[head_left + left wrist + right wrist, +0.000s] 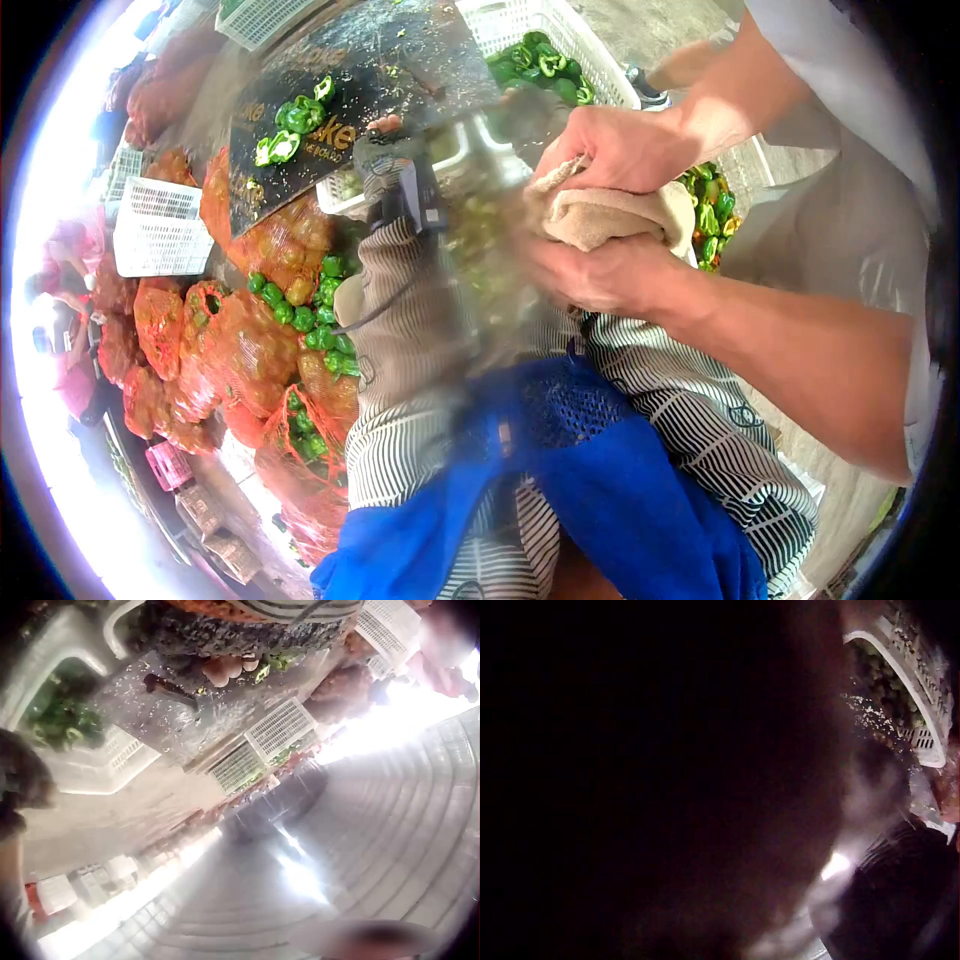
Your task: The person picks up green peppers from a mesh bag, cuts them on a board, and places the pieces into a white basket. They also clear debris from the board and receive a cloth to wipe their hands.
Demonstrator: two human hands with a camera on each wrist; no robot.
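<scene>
My left hand [390,160], in a grey fingerless glove, lies at the near edge of the black board [360,70], fingers loosely bent and holding nothing. In the left wrist view its bare fingertips [225,671] show over the board. Halved green peppers [298,118] lie on the board beside it. My right hand [527,118] is a blurred grey shape; I cannot tell how its fingers lie. Another person's two hands [625,150] press a beige cloth [615,215] around my right wrist. Most of the right wrist view is covered and dark.
A white crate [610,70] of green peppers stands beyond the board. Orange net sacks [250,340] and loose green peppers [330,290] lie at left, near white baskets [160,240]. More peppers [712,215] sit at right. A knife [169,691] lies on the board. A blur crosses the head view.
</scene>
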